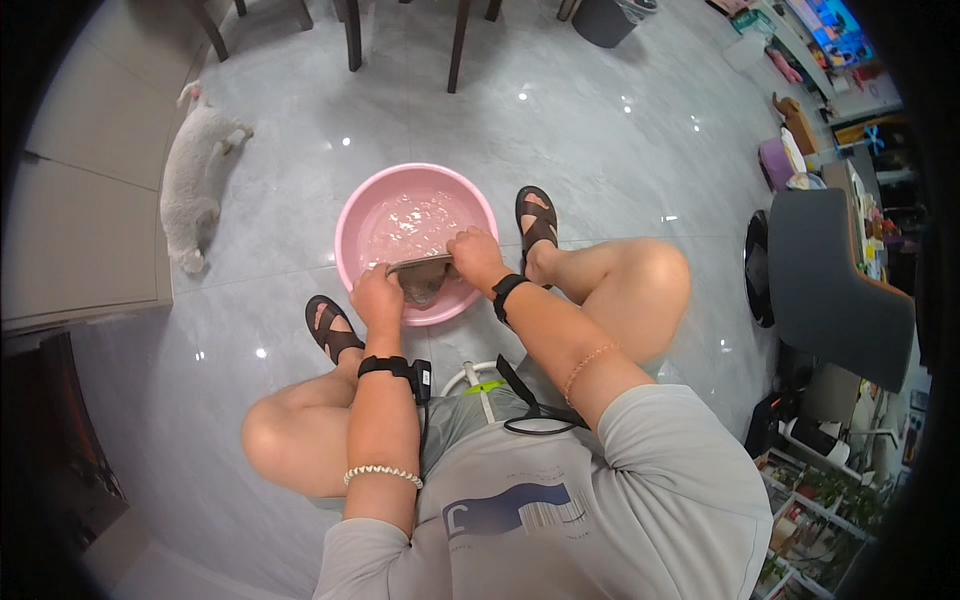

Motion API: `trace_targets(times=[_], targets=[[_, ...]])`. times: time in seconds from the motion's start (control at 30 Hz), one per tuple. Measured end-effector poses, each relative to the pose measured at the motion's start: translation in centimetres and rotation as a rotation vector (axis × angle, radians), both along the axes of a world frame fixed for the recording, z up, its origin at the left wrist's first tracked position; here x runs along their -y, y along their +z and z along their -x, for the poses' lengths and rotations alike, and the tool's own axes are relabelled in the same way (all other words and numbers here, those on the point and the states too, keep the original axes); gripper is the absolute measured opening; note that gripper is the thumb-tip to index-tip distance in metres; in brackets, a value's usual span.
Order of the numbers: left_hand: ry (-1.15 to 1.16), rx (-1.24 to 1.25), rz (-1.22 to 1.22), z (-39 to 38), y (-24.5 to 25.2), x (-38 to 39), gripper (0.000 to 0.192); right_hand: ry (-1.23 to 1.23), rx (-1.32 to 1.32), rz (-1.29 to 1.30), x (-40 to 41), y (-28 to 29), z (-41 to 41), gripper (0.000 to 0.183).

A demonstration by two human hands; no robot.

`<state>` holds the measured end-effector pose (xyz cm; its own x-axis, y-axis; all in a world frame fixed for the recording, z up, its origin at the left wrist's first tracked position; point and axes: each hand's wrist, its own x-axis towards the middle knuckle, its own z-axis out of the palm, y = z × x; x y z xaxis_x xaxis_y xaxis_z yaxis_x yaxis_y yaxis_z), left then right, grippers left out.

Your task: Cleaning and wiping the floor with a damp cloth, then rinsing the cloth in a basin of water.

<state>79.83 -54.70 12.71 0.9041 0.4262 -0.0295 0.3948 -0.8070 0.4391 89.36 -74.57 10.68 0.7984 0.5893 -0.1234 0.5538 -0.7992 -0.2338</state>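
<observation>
A round pink plastic basin point(349, 202) with water point(412, 221) in it stands on the floor between my feet. Over its near side I hold a grey-brown cloth item point(421, 281) that looks wet, stretched by its ribbed edge. My left hand point(377, 298) grips one end of that edge, above the basin's near left rim. At the other end my right hand point(478, 253) is closed on the edge, by the right rim. The item's lower part hangs down inside the basin. What exactly it is, I cannot tell.
A white dog point(193, 176) is on the tiled floor point(600, 165) at left, beside a cabinet point(97, 217). Chair legs point(352, 37) and a dark bin point(602, 22) stand beyond the basin. To the right is a grey chair point(821, 277). My sandalled feet point(538, 225) flank the basin.
</observation>
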Motion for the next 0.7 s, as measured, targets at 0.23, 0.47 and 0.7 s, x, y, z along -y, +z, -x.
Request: trace_targets(times=[0.23, 0.47, 0.7], targets=[[-0.100, 0.172, 0.007, -0.3, -1.7, 0.4, 0.041, -0.004, 0.144, -0.384, 1.2, -0.5, -0.5, 0.017], [-0.130, 0.224, 0.195, -0.4, -2.1, -0.5, 0.039, -0.100, 0.054, -0.124, 0.6, 3.4, 0.1, 0.017], [0.053, 0.226, 0.393, -0.4, -1.0, 0.6, 0.036, -0.041, -0.122, 0.165, 0.9, 4.3, 0.1, 0.020]])
